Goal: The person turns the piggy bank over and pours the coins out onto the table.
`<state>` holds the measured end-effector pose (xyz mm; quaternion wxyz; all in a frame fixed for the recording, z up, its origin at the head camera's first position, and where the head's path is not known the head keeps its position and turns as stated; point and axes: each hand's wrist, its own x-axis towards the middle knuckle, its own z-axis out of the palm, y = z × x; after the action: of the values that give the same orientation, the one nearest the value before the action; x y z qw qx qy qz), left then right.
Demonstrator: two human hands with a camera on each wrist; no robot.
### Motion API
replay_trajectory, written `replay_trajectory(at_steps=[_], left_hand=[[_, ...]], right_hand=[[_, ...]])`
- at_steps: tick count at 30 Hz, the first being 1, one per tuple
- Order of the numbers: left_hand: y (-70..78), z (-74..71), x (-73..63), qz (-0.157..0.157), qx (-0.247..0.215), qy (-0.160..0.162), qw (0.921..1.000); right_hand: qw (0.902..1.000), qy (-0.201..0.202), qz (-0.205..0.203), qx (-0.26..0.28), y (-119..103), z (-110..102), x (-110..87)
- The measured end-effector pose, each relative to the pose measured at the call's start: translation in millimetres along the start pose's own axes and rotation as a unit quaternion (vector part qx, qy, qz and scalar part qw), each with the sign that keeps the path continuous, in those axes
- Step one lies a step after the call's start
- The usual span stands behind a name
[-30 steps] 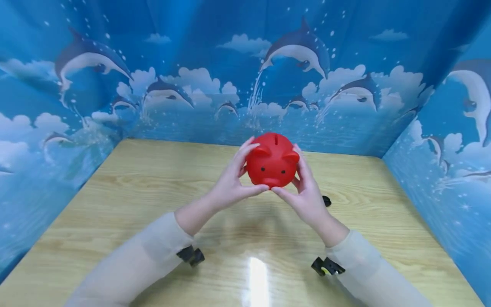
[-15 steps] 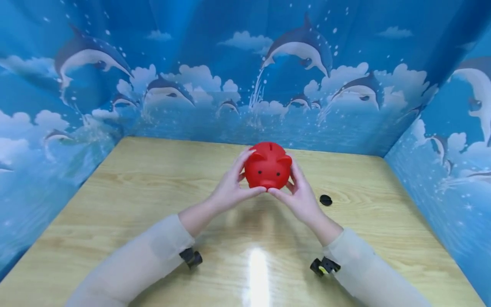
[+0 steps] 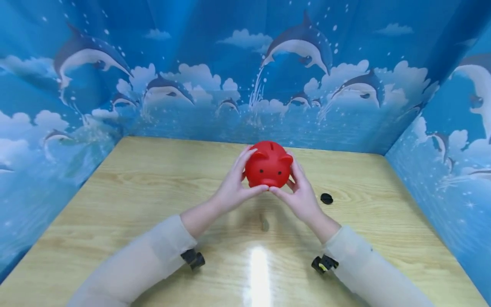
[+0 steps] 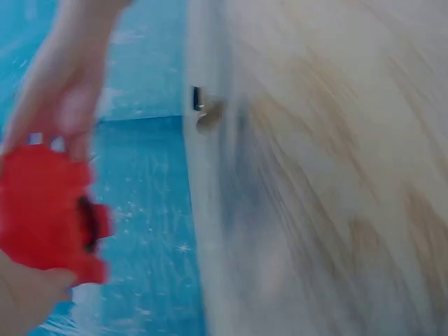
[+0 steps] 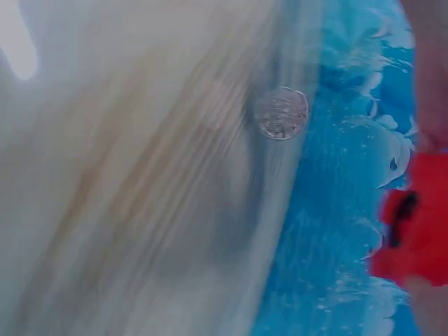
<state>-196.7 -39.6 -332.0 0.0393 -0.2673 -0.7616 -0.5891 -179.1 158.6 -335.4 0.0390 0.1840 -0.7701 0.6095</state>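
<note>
Above the wooden table (image 3: 153,192), off its surface, I hold the red piggy bank (image 3: 268,166) two-handed: left hand (image 3: 238,181) and right hand (image 3: 300,192) curl round its sides, thumbs (image 3: 256,191) nearly meeting below the snout (image 3: 268,182). Grip spread wide, bank filling it. One coin (image 5: 282,113) shows beneath, blurred in the head view; it seems airborne, though I cannot be sure. Risk: a coin striking wood edge-on may, I judge, roll away; cause, the gap under the bank. Second risk: the rounded sides could slip if either hand eases. Black disc (image 3: 327,198) lies on the table beside my right wrist and might get knocked. Orientation: snout toward me, slot (image 3: 272,146) uppermost, dark hole (image 4: 89,222) underneath, facing the table. Long axis, presumably snout to tail, runs roughly away from me; rear hidden.
</note>
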Motion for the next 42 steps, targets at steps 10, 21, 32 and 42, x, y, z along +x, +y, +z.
replay_trajectory(at_steps=[10,21,32,42], left_hand=[[-15.5,3.7,-5.0,-0.118,-0.048,-0.019,0.9917],[14.5,1.4,-6.4,-0.151,-0.079,-0.033,0.9849],[-1.7,0.4,0.8,-0.047,-0.032,-0.015,0.9983],[-10.8,3.5,-4.5,-0.004,-0.031,-0.005,0.9995]], right_hand=[[0.996,-0.034,0.081,-0.02,11.4,1.7,0.1],[0.9918,-0.042,0.118,-0.027,5.6,-0.9,2.7],[0.9988,0.01,0.025,-0.041,3.0,2.3,-0.4],[0.9987,0.012,-0.005,-0.049,5.1,3.5,-3.6]])
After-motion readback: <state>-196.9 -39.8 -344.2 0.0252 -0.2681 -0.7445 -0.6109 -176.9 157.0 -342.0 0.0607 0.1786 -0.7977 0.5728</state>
